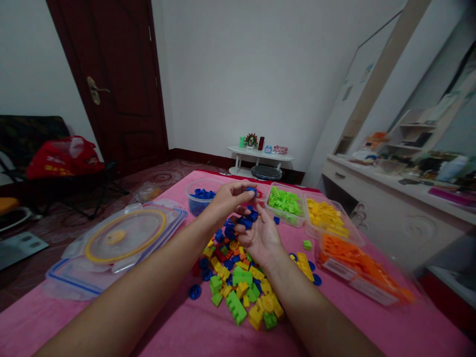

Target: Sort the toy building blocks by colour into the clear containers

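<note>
My left hand [231,197] pinches a small blue building block [252,191] between thumb and fingers, above the pile. Just below it, my right hand [262,239] is turned palm up with its fingers curled, cupping several blue building blocks [248,218]. Under both hands spreads a mixed pile of toy building blocks [241,277] in yellow, green, blue, orange and red. Behind my left hand stands a round clear tub [193,203] with blue blocks in it. A red part shows beyond the pinched block, partly covered by my fingers.
On the right stand clear boxes of green blocks [285,202], yellow blocks [327,218] and orange blocks [360,263]. Stacked plastic lids [122,243] lie on the left of the pink cloth [163,322]. A blue wheel [195,291] and a green block [307,245] lie apart from the pile.
</note>
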{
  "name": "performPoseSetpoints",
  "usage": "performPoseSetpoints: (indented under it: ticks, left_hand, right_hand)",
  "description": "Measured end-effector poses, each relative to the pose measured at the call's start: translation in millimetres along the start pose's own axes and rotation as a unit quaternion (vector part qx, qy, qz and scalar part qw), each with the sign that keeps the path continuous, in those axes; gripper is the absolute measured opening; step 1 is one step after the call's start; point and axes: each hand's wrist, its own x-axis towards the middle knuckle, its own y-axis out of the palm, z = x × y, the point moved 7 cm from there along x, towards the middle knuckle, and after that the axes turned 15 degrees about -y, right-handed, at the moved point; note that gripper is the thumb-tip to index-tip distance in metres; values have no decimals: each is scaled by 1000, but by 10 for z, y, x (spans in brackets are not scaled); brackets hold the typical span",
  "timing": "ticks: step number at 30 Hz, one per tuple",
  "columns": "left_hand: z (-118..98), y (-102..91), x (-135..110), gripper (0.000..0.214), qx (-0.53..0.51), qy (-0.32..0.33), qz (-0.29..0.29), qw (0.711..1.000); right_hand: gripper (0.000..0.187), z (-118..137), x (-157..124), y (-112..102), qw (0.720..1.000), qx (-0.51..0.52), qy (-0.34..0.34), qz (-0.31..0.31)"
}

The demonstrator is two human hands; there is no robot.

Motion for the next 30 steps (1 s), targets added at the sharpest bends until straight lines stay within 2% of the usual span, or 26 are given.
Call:
performPoseSetpoints:
  ticks: [4, 7, 11, 14, 17, 19, 21, 22, 24, 25, 27, 30]
  left_hand:
    - [-14, -13, -2, 44, 51, 7, -34, 998]
    - [-20, -19, -9, 44, 118, 17, -63, 991]
    - [-51, 49, -21, 52, 197, 58, -49, 977]
    - [-61, 109, -19, 55, 208, 87, -18, 974]
    - [-13, 69, 19, 48, 158, 84, -42, 983]
    - [107, -5, 66, 40, 68, 42, -74, 994]
    - [343, -16, 126, 33, -55, -61, -63, 995]
    - [484, 30, 146, 32, -116, -129, -33, 984]
    - [724, 174, 134, 36, -209, -255, 43, 943]
    - [803, 234, 114, 39, -239, -297, 70, 922]
    - [898, 284, 86, 41, -277, -336, 81, 897]
    - [978, 295, 81, 40, -299, -345, 61, 887]
  right_hand:
    - [27, 9, 17, -49, 1000, -11, -12, -14]
    - [33, 31, 20, -100, 999, -16, -17, -48]
    - [30, 95, 10, -149, 993, -3, -52, -106]
    - [24, 156, 10, -183, 987, 6, -86, -138]
    - [23, 246, 49, -185, 987, 5, -109, -120]
    - [24, 347, 78, -207, 984, -9, -132, -117]
    - [23, 470, 96, -241, 977, -31, -164, -129]
    - [20, 527, 101, -256, 973, -42, -180, -137]
    - [13, 609, 106, -270, 965, -65, -209, -144]
    - [10, 634, 106, -271, 961, -83, -224, -143]
    - [8, 660, 107, -253, 949, -140, -254, -124]
    - [13, 647, 108, -176, 914, -272, -292, -65]
